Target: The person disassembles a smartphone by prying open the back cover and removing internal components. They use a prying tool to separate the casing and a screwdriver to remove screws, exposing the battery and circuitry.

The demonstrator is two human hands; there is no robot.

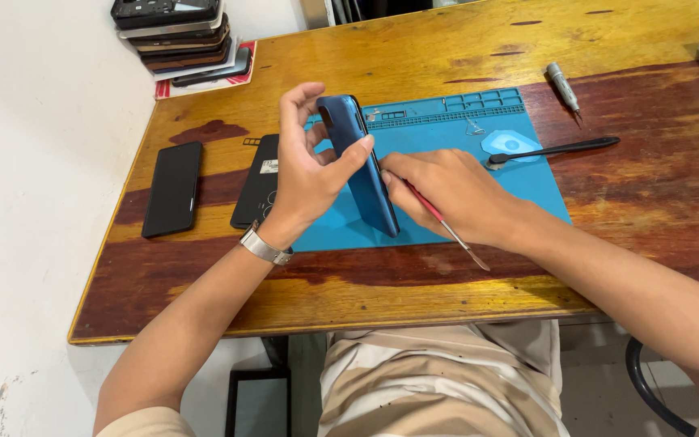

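A blue phone (366, 174) stands on its lower edge on the blue work mat (519, 182), tilted slightly. My left hand (305, 170) grips its upper part, thumb on the near side edge; a metal watch band is on that wrist. My right hand (451, 194) holds a thin red-handled tool (446, 226) like a pen. The tool's tip meets the phone's side edge near its middle, and its other end points toward me.
Two dark phones (173, 188) (256, 182) lie flat left of the mat. A stack of phones (178, 36) sits at the far left corner. A black spudger (556, 150), a clear pick (511, 144) and a grey screwdriver (563, 85) lie to the right.
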